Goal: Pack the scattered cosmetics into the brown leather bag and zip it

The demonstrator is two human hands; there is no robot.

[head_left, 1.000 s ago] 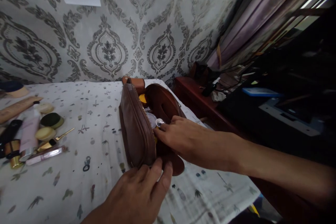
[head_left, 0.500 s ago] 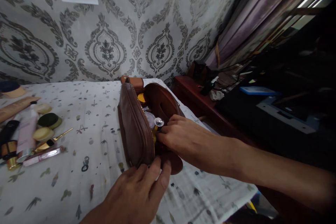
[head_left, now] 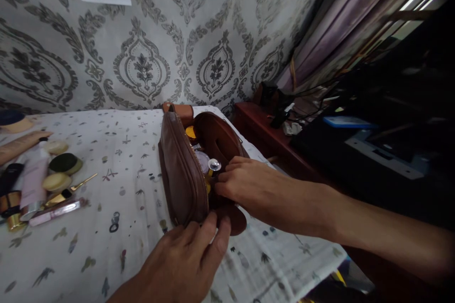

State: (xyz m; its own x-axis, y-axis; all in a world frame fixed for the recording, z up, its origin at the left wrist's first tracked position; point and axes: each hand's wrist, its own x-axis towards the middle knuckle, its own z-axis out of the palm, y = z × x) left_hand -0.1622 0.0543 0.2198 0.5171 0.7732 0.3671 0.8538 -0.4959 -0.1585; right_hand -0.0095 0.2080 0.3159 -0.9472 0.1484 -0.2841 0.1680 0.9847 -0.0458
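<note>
A brown leather bag (head_left: 181, 175) stands unzipped on the patterned white cloth (head_left: 124, 151). Inside show an orange round item (head_left: 191, 132), a pale round item (head_left: 202, 161) and a clear shiny knob (head_left: 214, 164). My right hand (head_left: 245, 180) reaches into the bag's opening from the right; its fingertips are hidden, so what they hold cannot be made out. My left hand (head_left: 188, 255) rests at the bag's near end, fingers and thumb on its edge beside the brown flap (head_left: 234, 220).
Cosmetics lie at the left, among them a pink tube (head_left: 34, 177), a dark-lidded jar (head_left: 66, 163) and a slim pink tube (head_left: 57, 211). Behind is the patterned wall. A red-brown wooden edge (head_left: 263, 128) and a blue-edged item (head_left: 350, 123) are at the right.
The view has shifted very slightly. My right hand has barely moved at the bag's opening, and my left hand keeps its place at the near end.
</note>
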